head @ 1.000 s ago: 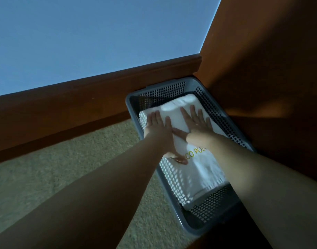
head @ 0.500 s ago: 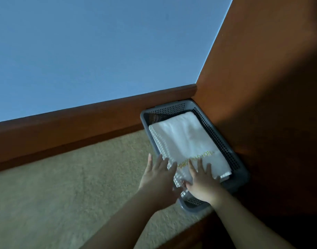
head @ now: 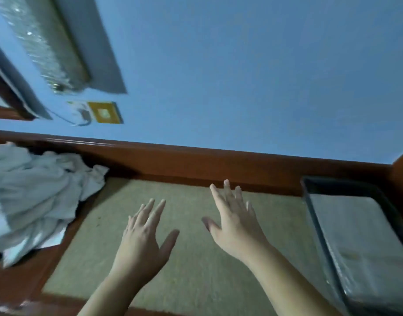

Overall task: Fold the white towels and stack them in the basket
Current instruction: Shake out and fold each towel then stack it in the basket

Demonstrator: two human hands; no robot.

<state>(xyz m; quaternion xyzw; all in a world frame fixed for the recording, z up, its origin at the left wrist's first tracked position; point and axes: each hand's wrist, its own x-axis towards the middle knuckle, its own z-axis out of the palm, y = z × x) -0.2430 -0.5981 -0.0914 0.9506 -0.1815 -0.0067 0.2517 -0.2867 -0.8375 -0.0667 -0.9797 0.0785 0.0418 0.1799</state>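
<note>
A grey perforated basket (head: pixel 310 201) sits at the right edge, against the wooden corner. A folded white towel (head: pixel 364 242) lies flat inside it, blurred. A heap of crumpled white towels (head: pixel 34 192) lies at the left on the wooden frame. My left hand (head: pixel 145 238) and my right hand (head: pixel 234 222) hover over the middle of the beige mat (head: pixel 196 270), fingers spread and straight, holding nothing. Both hands are well apart from the basket and from the heap.
A red-brown wooden rail (head: pixel 196 158) runs along the far side of the mat below a blue wall (head: pixel 241 76). Wooden framing borders the mat at the left and front. A small yellow-framed item (head: pixel 104 111) and a shiny long fixture (head: pixel 47 46) hang on the wall.
My hands lifted off the folded towel in the basket and moved left over the mat. The view swung left, so the basket sits at the right edge and the towel heap appears.
</note>
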